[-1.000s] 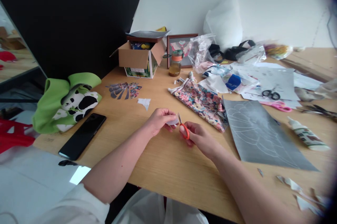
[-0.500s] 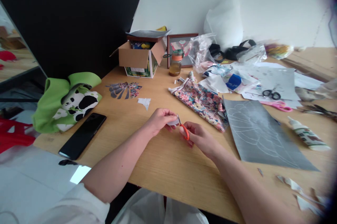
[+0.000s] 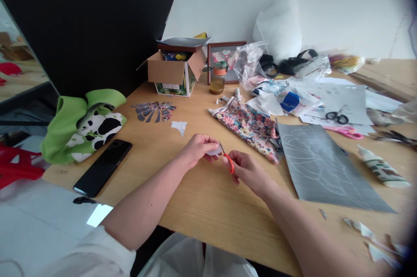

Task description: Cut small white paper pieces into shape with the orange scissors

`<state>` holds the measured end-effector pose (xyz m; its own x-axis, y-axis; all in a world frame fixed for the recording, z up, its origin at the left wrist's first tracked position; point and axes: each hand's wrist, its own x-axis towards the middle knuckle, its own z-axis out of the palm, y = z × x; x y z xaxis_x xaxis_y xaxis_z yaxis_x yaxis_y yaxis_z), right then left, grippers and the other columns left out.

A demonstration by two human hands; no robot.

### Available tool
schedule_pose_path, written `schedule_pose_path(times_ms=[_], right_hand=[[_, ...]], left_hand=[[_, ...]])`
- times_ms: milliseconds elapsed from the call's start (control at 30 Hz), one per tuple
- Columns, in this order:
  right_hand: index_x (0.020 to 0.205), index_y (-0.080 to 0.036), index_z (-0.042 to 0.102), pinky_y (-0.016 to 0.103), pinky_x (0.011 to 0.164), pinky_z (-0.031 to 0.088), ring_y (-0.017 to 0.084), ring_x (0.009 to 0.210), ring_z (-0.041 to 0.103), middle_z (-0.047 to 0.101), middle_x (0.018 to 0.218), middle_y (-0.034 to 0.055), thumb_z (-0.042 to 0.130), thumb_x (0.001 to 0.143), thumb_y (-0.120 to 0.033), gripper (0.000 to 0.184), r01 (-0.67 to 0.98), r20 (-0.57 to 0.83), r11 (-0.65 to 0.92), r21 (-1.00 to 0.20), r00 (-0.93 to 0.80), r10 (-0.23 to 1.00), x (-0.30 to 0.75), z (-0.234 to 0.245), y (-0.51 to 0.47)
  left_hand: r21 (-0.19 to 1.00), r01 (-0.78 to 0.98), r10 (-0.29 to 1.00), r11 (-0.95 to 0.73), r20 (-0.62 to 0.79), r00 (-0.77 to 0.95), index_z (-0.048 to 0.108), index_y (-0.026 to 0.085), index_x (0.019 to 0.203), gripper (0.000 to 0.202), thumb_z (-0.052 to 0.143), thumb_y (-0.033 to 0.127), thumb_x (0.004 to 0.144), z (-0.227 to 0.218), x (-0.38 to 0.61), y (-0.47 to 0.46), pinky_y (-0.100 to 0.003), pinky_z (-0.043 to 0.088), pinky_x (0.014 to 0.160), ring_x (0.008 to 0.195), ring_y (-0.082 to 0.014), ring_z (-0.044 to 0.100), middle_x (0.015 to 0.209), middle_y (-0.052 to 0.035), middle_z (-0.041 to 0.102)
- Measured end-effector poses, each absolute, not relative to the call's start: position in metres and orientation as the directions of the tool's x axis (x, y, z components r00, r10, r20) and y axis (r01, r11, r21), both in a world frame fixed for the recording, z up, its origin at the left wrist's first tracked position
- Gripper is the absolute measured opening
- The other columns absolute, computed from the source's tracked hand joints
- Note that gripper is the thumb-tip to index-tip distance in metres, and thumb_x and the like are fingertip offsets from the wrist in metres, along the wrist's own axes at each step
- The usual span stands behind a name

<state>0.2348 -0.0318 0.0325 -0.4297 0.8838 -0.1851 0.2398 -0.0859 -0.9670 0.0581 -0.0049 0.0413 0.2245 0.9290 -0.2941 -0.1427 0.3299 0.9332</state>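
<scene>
My left hand (image 3: 199, 150) pinches a small pale grey-white piece (image 3: 214, 151) between thumb and fingers; whether it is paper or backed fabric I cannot tell. In my right hand (image 3: 240, 165) are small orange-handled scissors (image 3: 230, 163), their blades pointing up and left beside the piece's right edge. A white scrap (image 3: 178, 126) lies just beyond my left hand. Farther left sits a fan of cut patterned strips (image 3: 154, 111). Behind my right hand is a folded floral cloth (image 3: 249, 127), and right of it a grey sheet (image 3: 321, 164) with white petal-like lines.
On the left are a black phone (image 3: 103, 167) and a green panda bag (image 3: 94, 128). An open carton (image 3: 169, 73), a lidded jar (image 3: 217, 80) and a picture frame stand at the back. Pink scissors (image 3: 348, 131), black-handled scissors (image 3: 337, 117) and a glue bottle (image 3: 381, 167) lie right.
The scissors' blades look slightly more apart from the piece in my left hand. Both hands stay in nearly the same place, and the view has shifted very slightly.
</scene>
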Motion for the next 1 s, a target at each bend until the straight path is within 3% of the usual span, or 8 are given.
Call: schedule_pose_path(times_ms=[233,433,633,767,1000], right_hand=[[0.068,-0.02,0.049,0.023,0.042,0.034,0.009,0.044,0.04,0.044,0.054,-0.0055,0.069,0.068,-0.068,0.052,0.097,-0.175,-0.152,-0.984,-0.303,0.937,0.2363,0.035,-0.0258],[0.077,-0.017,0.056,0.023,0.048,0.043,0.01,0.052,0.053,0.058,0.069,0.0,0.076,0.064,-0.064,0.053,-0.008,-0.202,-0.21,-0.978,-0.24,0.95,0.2351,0.033,-0.0245],[0.08,-0.016,0.06,0.024,0.051,0.049,0.011,0.055,0.059,0.063,0.079,0.003,0.08,0.059,-0.063,0.055,-0.095,-0.227,-0.253,-0.963,-0.219,0.949,0.2349,0.0328,-0.0235],[0.078,-0.016,0.062,0.024,0.052,0.052,0.011,0.056,0.058,0.062,0.074,0.0008,0.084,0.058,-0.055,0.049,-0.154,-0.206,-0.24,-0.958,-0.208,0.956,0.2345,0.0319,-0.0232],[0.081,-0.017,0.062,0.025,0.059,0.051,0.015,0.066,0.059,0.063,0.072,0.001,0.09,0.052,-0.039,0.046,-0.208,-0.178,-0.215,-0.954,-0.184,0.967,0.2348,0.0293,-0.0224]], left_hand=[[0.923,-0.169,0.917,0.346,-0.295,0.267,0.059,0.011,0.078,0.02,0.074,0.022,0.07,0.04,0.057,-0.0037,-0.021,0.046,0.041,0.049,-0.0123,0.062,0.067,-0.0054,0.068],[0.928,-0.195,0.917,0.317,-0.248,0.311,0.059,0.011,0.083,0.027,0.077,0.014,0.063,0.0367,0.0572,-0.0048,-0.023,0.049,0.045,0.049,-0.0116,0.061,0.067,-0.003,0.067],[0.936,-0.159,0.919,0.316,-0.26,0.297,0.061,0.01,0.084,0.023,0.073,0.008,0.065,0.0357,0.0592,-0.0053,-0.022,0.047,0.045,0.047,-0.0101,0.06,0.069,-0.0023,0.066],[0.954,-0.087,0.923,0.287,-0.252,0.29,0.061,0.009,0.087,0.023,0.072,0.006,0.067,0.0351,0.0606,-0.0063,-0.019,0.044,0.043,0.046,-0.0073,0.056,0.068,-0.0017,0.065],[0.967,0.065,0.906,0.247,-0.254,0.339,0.056,0.011,0.104,0.04,0.068,0.004,0.067,0.0338,0.0659,-0.0109,-0.019,0.044,0.043,0.046,-0.0078,0.057,0.069,0.0022,0.06]])
